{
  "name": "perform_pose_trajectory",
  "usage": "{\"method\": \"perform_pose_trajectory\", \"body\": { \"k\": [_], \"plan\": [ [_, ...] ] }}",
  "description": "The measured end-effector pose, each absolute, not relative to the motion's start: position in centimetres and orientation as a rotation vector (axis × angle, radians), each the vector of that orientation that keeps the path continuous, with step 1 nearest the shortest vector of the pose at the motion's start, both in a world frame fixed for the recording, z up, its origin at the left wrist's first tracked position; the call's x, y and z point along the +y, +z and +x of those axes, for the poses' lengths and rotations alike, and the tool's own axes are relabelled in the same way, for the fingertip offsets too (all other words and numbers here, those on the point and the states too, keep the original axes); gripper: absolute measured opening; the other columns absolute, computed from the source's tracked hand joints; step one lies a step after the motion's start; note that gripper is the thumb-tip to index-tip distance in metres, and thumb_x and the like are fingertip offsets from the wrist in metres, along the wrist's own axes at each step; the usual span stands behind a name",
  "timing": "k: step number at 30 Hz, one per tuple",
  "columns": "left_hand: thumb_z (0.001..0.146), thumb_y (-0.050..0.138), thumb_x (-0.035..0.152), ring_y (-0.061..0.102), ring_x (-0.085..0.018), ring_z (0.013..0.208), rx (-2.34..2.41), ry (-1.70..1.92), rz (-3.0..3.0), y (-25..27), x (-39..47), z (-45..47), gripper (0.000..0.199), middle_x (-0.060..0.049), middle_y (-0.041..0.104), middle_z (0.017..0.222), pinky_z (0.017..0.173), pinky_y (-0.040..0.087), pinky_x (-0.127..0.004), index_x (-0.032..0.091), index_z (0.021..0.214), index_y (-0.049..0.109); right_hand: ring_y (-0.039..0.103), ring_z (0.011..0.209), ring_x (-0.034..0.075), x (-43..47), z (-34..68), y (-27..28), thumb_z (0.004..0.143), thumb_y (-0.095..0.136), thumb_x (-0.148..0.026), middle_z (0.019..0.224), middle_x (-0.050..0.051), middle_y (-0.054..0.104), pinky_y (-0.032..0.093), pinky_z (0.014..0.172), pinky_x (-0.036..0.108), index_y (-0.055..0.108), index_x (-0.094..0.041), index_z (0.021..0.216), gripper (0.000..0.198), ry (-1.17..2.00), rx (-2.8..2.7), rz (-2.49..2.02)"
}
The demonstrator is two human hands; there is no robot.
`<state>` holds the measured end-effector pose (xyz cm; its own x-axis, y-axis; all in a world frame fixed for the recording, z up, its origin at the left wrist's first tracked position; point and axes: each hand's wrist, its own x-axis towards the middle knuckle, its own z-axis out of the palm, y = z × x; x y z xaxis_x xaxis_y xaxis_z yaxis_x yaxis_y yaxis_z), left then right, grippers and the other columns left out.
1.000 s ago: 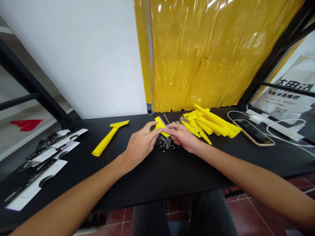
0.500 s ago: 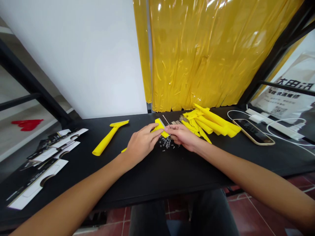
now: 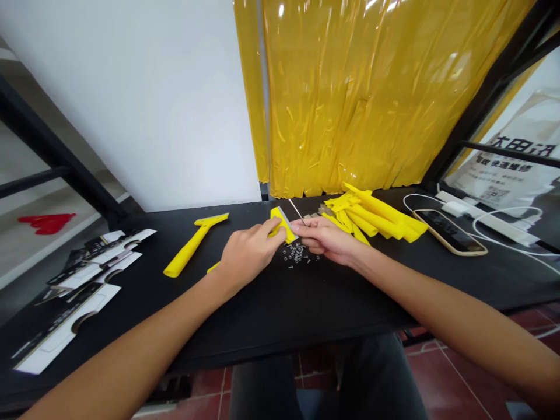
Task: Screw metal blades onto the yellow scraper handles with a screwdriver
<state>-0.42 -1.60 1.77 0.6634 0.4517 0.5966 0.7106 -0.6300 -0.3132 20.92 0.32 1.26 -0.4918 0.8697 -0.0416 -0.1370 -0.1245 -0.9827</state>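
My left hand [image 3: 250, 255] is closed on a yellow scraper [image 3: 286, 232] with a silvery blade strip along its head. Behind my left wrist a bit of yellow pokes out, perhaps the end of its handle. The fingers of my right hand [image 3: 330, 239] pinch a thin metal rod [image 3: 297, 211], like a slim screwdriver, and touch the blade side of the scraper head. Just below the hands lie many small screws and nuts [image 3: 298, 254]. Another scraper [image 3: 187, 249] with its blade fitted rests to the left of my left hand.
Right of my hands is a heap of yellow scraper parts [image 3: 380, 219]. Beyond it lie a phone [image 3: 452, 233], white cables and a power strip [image 3: 492, 219]. Printed card sleeves [image 3: 72, 329] cover the table's left end. A yellow plastic curtain [image 3: 345, 105] hangs behind.
The scraper head has turned and shifted slightly left in my hands. My left fingers have drawn back from its face, and the blade strip shows more.
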Motion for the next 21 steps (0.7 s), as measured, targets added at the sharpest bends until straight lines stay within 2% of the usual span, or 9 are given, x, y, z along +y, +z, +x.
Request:
{"method": "perform_pose_trajectory", "body": {
  "k": [3,4,6,8,10,14,17,21],
  "plan": [
    [0.095,0.053,0.016,0.074,-0.021,0.087,-0.899,-0.767,-2.398,2.1,-1.4,-0.9,0.021,-0.007,0.072,0.122,0.064,0.055,-0.029,0.021,0.108,0.068,0.015,0.042,0.005,1.4,21.9,1.4,0.086,0.066,-0.044,0.069,-0.002,0.06,0.009,0.041,0.026,0.07,-0.02,0.094,0.026,1.536,-1.455,-0.9],
    [0.095,0.055,0.018,0.074,-0.021,0.09,-0.936,-0.867,-2.431,2.1,-1.2,-1.0,0.019,-0.007,0.073,0.121,0.069,0.056,-0.031,0.022,0.108,0.068,0.019,0.042,0.005,2.0,22.4,1.3,0.087,0.063,-0.044,0.073,0.0,0.063,0.012,0.041,0.025,0.071,-0.02,0.097,0.027,1.406,-1.496,-0.952],
    [0.094,0.059,0.024,0.074,-0.022,0.091,-1.089,-1.131,-2.502,2.3,-0.7,-1.4,0.016,-0.006,0.076,0.111,0.074,0.058,-0.033,0.021,0.106,0.068,0.034,0.045,0.008,3.3,23.5,0.6,0.088,0.063,-0.043,0.066,0.0,0.062,0.023,0.043,0.025,0.074,-0.019,0.097,0.027,1.029,-1.616,-1.088],
    [0.091,0.064,0.032,0.075,-0.021,0.079,-1.32,-1.443,-2.584,2.6,-0.1,-1.6,0.015,-0.006,0.078,0.095,0.068,0.059,-0.032,0.02,0.098,0.067,0.05,0.056,0.013,4.6,24.4,-0.3,0.086,0.066,-0.04,0.068,0.002,0.066,0.035,0.052,0.026,0.077,-0.019,0.091,0.025,0.714,-1.766,-1.199],
    [0.088,0.067,0.036,0.074,-0.021,0.068,-1.542,-1.756,-2.686,2.8,0.5,-1.7,0.018,-0.007,0.076,0.086,0.056,0.059,-0.03,0.019,0.09,0.063,0.059,0.066,0.017,5.4,24.8,-1.1,0.086,0.066,-0.038,0.077,0.004,0.072,0.042,0.061,0.029,0.078,-0.019,0.093,0.024,0.556,-1.895,-1.276],
    [0.083,0.07,0.036,0.075,-0.023,0.065,-1.784,-2.125,-2.892,2.3,1.6,-1.5,0.022,-0.007,0.074,0.076,0.047,0.057,-0.028,0.019,0.081,0.056,0.066,0.081,0.022,6.0,24.3,-1.8,0.09,0.062,-0.037,0.089,0.006,0.076,0.045,0.073,0.031,0.079,-0.024,0.102,0.024,0.358,-2.153,-1.355],
    [0.08,0.072,0.036,0.075,-0.023,0.065,-1.95,-2.21,-2.974,1.4,2.4,-1.6,0.024,-0.006,0.073,0.073,0.046,0.056,-0.027,0.02,0.078,0.054,0.067,0.093,0.025,6.2,23.8,-2.0,0.093,0.059,-0.033,0.1,0.006,0.077,0.045,0.082,0.032,0.079,-0.027,0.103,0.023,0.256,-2.256,-1.393],
    [0.077,0.074,0.035,0.075,-0.024,0.068,-2.21,-2.219,-2.988,0.4,3.4,-1.9,0.024,-0.008,0.075,0.078,0.046,0.055,-0.027,0.02,0.078,0.055,0.066,0.095,0.025,6.3,23.6,-2.2,0.092,0.059,-0.031,0.102,0.007,0.076,0.044,0.084,0.032,0.078,-0.026,0.101,0.022,0.193,-2.273,-1.426]
  ]
}}
